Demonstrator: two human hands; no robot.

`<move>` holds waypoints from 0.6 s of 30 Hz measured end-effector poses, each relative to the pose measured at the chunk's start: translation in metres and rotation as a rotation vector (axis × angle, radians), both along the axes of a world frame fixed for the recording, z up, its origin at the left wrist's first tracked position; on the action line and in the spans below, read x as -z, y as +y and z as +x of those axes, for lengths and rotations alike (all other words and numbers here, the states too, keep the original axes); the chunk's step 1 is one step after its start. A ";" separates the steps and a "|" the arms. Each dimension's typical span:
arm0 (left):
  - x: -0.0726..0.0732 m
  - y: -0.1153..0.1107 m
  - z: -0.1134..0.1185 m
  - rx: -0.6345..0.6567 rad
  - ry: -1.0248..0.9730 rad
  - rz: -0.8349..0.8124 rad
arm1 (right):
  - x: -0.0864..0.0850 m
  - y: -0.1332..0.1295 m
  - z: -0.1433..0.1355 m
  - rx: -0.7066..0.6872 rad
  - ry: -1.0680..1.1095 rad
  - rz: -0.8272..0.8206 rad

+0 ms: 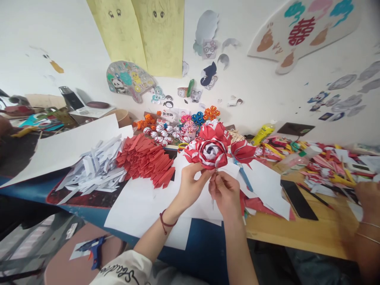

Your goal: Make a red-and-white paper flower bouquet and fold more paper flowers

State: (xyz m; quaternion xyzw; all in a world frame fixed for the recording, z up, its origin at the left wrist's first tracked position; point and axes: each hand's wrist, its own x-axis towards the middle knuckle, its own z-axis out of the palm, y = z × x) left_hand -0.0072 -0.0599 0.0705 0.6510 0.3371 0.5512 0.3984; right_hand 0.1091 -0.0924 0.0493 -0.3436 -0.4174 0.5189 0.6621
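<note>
Just above the white sheets, my left hand [192, 186] has its fingers closed at the underside of a red and white paper flower [212, 153]. My right hand [226, 192] pinches the thin stems below that flower, close beside my left hand. More red and white petals [214, 132] rise behind the flower, and a red bloom [243, 151] stands out to its right. Thin stem ends hang beneath my right fingers. A pile of folded red paper pieces [145, 160] lies left of my hands, and a pile of white strips [96, 168] lies farther left.
White paper sheets [142, 211] cover the table's front. A black phone [298, 200] and a pencil lie at the right, near another person's hand [368, 198]. Small paper flowers [166, 134] stand at the back. A glue gun [95, 250] rests on a stool [59, 261] at lower left.
</note>
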 end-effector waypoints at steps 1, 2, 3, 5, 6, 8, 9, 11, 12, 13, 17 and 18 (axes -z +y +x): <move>0.000 0.000 -0.001 -0.025 -0.007 0.007 | 0.000 0.000 0.000 0.010 0.005 -0.005; 0.001 -0.001 -0.002 -0.038 -0.017 0.012 | 0.001 0.001 0.001 0.022 0.009 -0.006; 0.001 -0.001 -0.003 -0.038 -0.027 0.016 | 0.001 0.001 0.001 0.035 0.013 -0.002; 0.001 -0.003 -0.004 -0.025 -0.045 0.041 | 0.002 0.002 0.000 0.063 0.009 0.018; 0.001 -0.005 -0.004 -0.025 -0.042 0.062 | 0.002 0.002 -0.001 0.082 -0.003 0.029; 0.001 -0.007 -0.003 -0.061 -0.018 0.122 | 0.003 0.002 -0.003 0.145 -0.043 0.054; 0.001 -0.007 -0.002 -0.093 0.002 0.161 | 0.003 0.002 -0.004 0.186 -0.068 0.066; 0.002 -0.008 0.000 -0.161 0.050 0.233 | 0.004 0.001 -0.007 0.264 -0.119 0.085; 0.002 -0.009 0.000 -0.189 0.073 0.257 | 0.004 0.001 -0.008 0.299 -0.143 0.093; 0.002 -0.009 0.001 -0.210 0.093 0.270 | 0.004 0.001 -0.008 0.326 -0.162 0.099; 0.003 -0.010 0.002 -0.233 0.119 0.243 | 0.003 -0.001 -0.009 0.356 -0.208 0.112; 0.003 -0.011 0.003 -0.229 0.115 0.230 | 0.003 -0.002 -0.009 0.354 -0.222 0.109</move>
